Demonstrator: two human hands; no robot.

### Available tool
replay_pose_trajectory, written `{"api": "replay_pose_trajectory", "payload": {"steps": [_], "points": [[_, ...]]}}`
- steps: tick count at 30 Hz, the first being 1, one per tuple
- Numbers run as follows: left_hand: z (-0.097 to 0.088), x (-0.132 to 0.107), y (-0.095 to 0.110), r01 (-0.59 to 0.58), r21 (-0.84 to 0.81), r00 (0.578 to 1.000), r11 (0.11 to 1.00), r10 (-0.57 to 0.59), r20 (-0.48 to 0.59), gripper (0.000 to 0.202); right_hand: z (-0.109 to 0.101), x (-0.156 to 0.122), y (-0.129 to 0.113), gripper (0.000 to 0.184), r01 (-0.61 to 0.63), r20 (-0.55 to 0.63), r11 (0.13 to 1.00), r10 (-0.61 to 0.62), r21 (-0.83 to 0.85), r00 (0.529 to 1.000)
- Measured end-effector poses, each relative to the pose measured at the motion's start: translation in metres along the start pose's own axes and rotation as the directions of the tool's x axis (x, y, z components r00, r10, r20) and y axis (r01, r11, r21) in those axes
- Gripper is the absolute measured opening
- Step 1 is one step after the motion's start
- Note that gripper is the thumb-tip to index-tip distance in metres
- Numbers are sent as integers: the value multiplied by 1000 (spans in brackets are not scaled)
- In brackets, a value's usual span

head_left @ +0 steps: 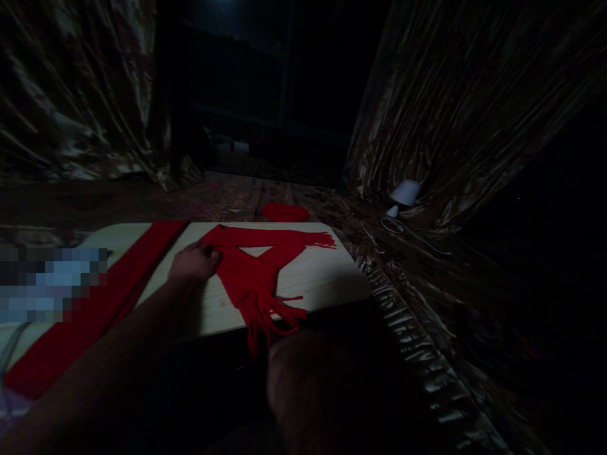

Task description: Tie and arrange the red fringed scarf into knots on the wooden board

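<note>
left hand (194, 262) rests unclenched, fingertips on the fold of the red scarf (256, 272). the scarf lies in a v on the wooden board (327, 278), its fringe over the near edge. right hand (303, 379) is in deep shadow; i cannot tell its grip.

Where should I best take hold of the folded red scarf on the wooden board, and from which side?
Take the red scarf just above its near fringe, coming from the near edge of the wooden board. That end hangs over the edge, so fingers can likely slip under it. The left hand rests on the left fold.
</note>
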State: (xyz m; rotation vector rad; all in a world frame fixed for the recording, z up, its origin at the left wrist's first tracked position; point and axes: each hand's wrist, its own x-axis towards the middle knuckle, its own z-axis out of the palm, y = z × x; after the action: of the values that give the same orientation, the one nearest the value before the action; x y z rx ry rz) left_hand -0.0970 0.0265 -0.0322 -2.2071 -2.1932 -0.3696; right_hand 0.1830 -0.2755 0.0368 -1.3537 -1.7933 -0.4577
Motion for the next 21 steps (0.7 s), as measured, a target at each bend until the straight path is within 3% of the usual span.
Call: {"api": "replay_pose_trajectory", "payload": {"steps": [3, 6, 8, 10, 13, 16, 18, 21], "points": [[0, -2, 1, -11, 13, 1000, 1000, 11, -18, 57, 53, 51, 42, 21, -37, 58, 979, 26, 203, 998], [0, -2, 1, -20, -12, 999, 1000, 20, -44, 56, 101, 92, 87, 24, -158, 93, 881, 130, 446, 987], [1, -2, 1, -31, -31, 998, 999, 29, -53, 56, 125, 107, 112, 33, -214, 145, 827, 162, 519, 976], [2, -1, 0, -25, -46, 998, 999, 22, -60, 56, 146, 114, 129, 40, -214, 219, 830, 114, 515, 969], [3, -1, 0, -24, -42, 998, 999, 22, -57, 56, 174, 117, 137, 30, -286, 410, 824, 71, 490, 909], [2, -1, 0, -25, -30, 998, 999, 24, -52, 54, 197, 121, 131, 22, -406, 552, 765, 79, 500, 830], [1, -1, 0, -25, -38, 998, 999, 23, -57, 54, 207, 126, 125, 21, -421, 567, 763, 88, 490, 819], [0, -3, 0, -27, -44, 998, 999, 24, -64, 55, 213, 134, 118, 16, -354, 541, 865, 118, 356, 833]]}}
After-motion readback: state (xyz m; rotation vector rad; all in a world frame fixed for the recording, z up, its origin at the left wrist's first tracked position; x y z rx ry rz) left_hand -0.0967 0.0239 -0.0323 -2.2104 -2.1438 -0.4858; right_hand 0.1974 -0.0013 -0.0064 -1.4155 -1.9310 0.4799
